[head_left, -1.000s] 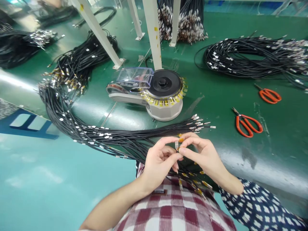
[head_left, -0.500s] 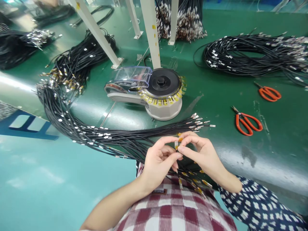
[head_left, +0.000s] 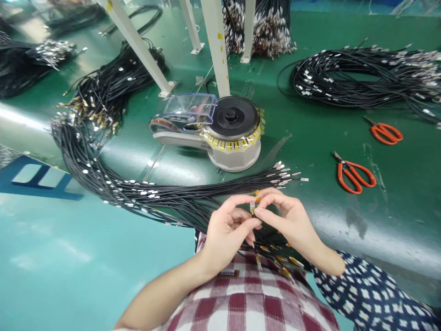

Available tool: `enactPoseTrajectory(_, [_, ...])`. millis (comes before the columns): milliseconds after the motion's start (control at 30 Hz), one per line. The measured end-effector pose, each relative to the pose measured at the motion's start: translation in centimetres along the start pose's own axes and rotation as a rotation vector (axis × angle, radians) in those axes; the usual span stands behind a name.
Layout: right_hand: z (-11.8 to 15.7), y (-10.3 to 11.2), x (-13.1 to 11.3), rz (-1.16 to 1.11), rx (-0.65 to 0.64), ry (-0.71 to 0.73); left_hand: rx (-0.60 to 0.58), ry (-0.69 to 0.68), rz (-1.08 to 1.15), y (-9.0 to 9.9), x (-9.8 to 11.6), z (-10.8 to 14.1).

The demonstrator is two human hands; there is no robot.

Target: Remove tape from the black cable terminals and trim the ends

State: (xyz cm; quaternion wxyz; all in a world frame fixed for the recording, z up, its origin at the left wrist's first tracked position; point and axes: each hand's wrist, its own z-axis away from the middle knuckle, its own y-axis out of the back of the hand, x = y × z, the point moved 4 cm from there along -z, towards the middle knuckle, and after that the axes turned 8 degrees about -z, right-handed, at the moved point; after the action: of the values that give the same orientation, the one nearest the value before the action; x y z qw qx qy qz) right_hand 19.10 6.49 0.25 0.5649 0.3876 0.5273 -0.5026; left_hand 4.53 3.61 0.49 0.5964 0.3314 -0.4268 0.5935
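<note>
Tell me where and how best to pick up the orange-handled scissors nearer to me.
Take the scissors by their orange handles, reaching in from the near right side. Those handles form wide, spread loops turned toward that side, an easy grip, while the short blades point away to the left, so this approach should stay clear of them.

Camera on my head, looking forward and down. From middle of view: my left hand (head_left: 225, 232) close, near six o'clock; my right hand (head_left: 292, 218) close, four; green bench (head_left: 310, 138) recedes toward twelve.
</note>
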Motion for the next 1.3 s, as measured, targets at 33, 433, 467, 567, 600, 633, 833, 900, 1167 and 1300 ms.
enactPoseTrajectory(33, [0.0, 0.0, 0.0, -0.001, 0.001, 0.001, -0.002, 0.000, -0.001, 0.0, 0.0, 0.0])
enactPoseTrajectory(433, [0.1, -0.1, 0.1, 0.041, 0.033, 0.043, -0.050, -0.082, -0.009, 0.1, 0.1, 0.1])
enactPoseTrajectory(467, [0.1, -0.1, 0.1, 0.042, 0.028, 0.041, -0.055, -0.084, 0.000, 0.1, 0.1, 0.1])
enactPoseTrajectory(567, [0.2, -0.2, 0.1, 0.034, 0.021, 0.037, -0.058, -0.071, 0.029, 0.2, 0.0, -0.1])
enactPoseTrajectory(600, [0.2, -0.2, 0.1, 0.028, 0.021, 0.036, -0.058, -0.069, 0.039, 0.3, -0.1, -0.1])
enactPoseTrajectory(633, [0.2, -0.2, 0.1, 0.020, 0.020, 0.035, -0.061, -0.072, 0.050, 0.3, -0.1, -0.2])
enactPoseTrajectory(833, [0.2, -0.1, 0.3, -0.014, 0.001, 0.031, -0.124, -0.105, 0.117, 0.4, -0.5, -0.6])
enactPoseTrajectory(900, [0.2, 0.0, 0.2, -0.020, -0.013, 0.038, -0.123, -0.058, 0.126, 0.4, -0.8, -0.7])
enactPoseTrajectory(1167, [-0.2, 0.1, 0.3, -0.031, 0.008, 0.064, -0.126, 0.078, 0.209, 0.6, -1.8, -1.1])
enactPoseTrajectory(1300, [-0.3, -0.1, 0.1, -0.038, 0.014, 0.052, -0.102, 0.095, 0.257, 0.7, -2.0, -1.0])
